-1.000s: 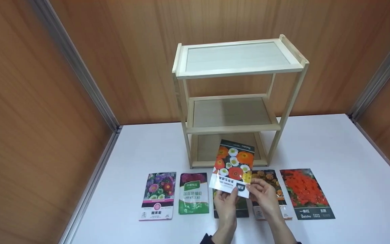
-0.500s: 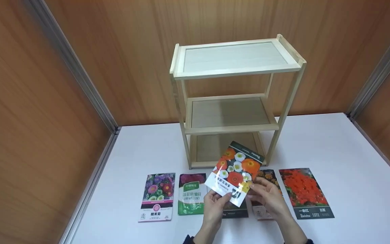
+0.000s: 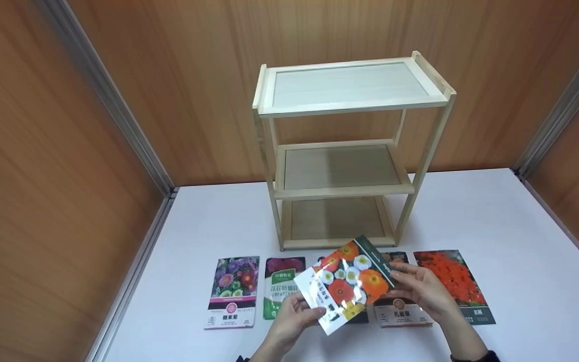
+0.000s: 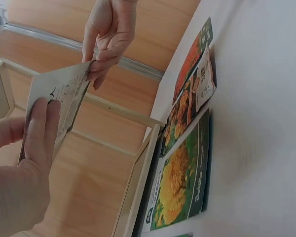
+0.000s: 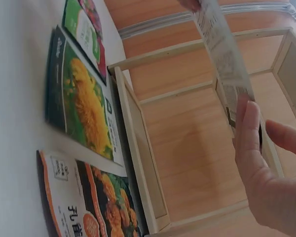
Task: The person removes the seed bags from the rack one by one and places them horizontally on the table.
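Note:
Above the table, a seed packet (image 3: 346, 281) with orange and white flowers is held tilted between both hands. My left hand (image 3: 289, 323) pinches its lower-left corner, thumb on the front and fingers behind, as the left wrist view shows. At the dark top end, my right hand (image 3: 424, 291) pinches the packet's right edge. Beneath it lies a yellow-flower packet (image 4: 180, 177), mostly hidden in the head view. An orange-flower packet (image 3: 401, 314) lies partly under the right hand, and a red-flower packet (image 3: 453, 276) is beside it.
A three-tier wooden shelf (image 3: 345, 192) stands behind the packets. To the left lie a purple-flower packet (image 3: 233, 291) and a green-and-white packet (image 3: 280, 286) on the white table (image 3: 184, 226). Wooden panels (image 3: 209, 90) enclose the back and sides.
The held packet has turned clockwise and come lower, nearer the table's front. My left hand has moved left and down, while the right has shifted right along the packet's edge to its top end.

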Available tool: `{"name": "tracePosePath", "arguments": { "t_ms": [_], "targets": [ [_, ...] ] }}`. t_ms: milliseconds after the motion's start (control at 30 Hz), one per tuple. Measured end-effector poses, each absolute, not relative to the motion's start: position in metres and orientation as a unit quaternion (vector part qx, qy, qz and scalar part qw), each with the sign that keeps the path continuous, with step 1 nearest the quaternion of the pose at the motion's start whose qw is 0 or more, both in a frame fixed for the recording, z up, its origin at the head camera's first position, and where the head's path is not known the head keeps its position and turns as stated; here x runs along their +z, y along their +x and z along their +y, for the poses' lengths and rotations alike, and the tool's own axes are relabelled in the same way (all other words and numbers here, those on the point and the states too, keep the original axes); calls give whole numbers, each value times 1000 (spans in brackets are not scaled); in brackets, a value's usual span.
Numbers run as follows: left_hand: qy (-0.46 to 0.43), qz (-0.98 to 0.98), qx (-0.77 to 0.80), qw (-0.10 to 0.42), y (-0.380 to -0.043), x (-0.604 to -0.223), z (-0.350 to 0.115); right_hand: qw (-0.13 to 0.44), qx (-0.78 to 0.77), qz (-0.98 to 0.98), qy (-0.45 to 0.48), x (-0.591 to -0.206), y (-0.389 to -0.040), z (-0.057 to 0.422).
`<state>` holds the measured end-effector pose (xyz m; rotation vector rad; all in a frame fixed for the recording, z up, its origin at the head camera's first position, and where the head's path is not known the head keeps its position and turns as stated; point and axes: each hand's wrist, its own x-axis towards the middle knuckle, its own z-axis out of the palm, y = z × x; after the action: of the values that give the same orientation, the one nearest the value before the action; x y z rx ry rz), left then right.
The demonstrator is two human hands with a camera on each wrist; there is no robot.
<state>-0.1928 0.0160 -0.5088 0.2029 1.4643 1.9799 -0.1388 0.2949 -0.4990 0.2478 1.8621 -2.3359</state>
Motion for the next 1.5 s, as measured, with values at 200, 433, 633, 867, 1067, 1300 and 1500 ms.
{"name": "tracePosePath", "arguments": {
  "t_ms": [200,433,633,867,1067,1300,1500],
  "targets": [
    [90,566,736,360,-198,-506,2,98,-774,623,49,-501,-135,297],
    [39,544,769,334,-204,-505,14,53,-776,622,90,-499,-135,290],
    [-33,451,853,261,-190,-509,47,-21,-781,598,182,-499,-138,273],
    [-94,432,883,156,-175,-516,96,-87,-794,546,252,-513,-145,243],
    [-145,440,878,117,-170,-520,117,-97,-804,517,277,-521,-148,224],
    [-148,481,858,104,-170,-522,116,-91,-800,518,289,-522,-147,218],
    [-110,522,836,132,-174,-519,102,-62,-800,536,260,-520,-142,223]
  ]
}}
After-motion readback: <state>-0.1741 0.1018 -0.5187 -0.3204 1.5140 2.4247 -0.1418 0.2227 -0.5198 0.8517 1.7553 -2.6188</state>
